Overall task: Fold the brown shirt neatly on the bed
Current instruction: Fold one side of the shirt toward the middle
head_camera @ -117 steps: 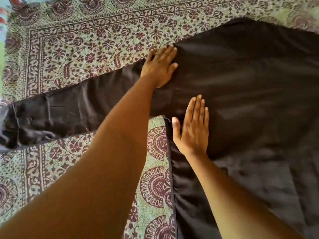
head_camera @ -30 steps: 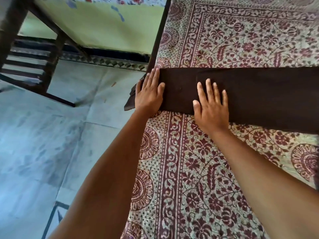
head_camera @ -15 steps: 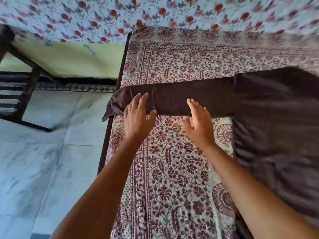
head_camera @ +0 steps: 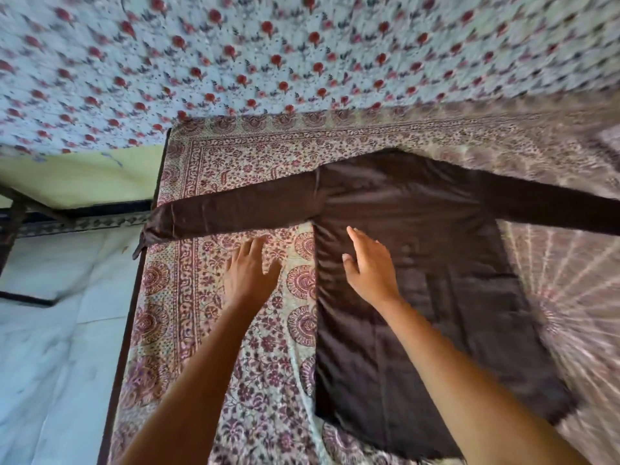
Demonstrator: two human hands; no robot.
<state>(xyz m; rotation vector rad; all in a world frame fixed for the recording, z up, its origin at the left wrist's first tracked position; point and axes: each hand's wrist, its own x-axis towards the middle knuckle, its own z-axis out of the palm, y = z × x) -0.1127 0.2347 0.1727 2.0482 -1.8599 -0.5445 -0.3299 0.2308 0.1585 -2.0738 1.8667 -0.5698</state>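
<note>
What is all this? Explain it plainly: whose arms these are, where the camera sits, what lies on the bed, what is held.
No machine here: a person works with bare hands, and one camera worn on the head looks down along both arms. A brown shirt lies spread flat on a patterned bedspread. The left hand is over the bedspread, below the shirt's outstretched sleeve; the right hand is over the shirt's body. Both are open, holding nothing. Nothing is folded yet.

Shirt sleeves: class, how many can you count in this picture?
2. One sleeve stretches left to the bed edge; the other sleeve runs right, out of frame. None seems hidden.
</note>
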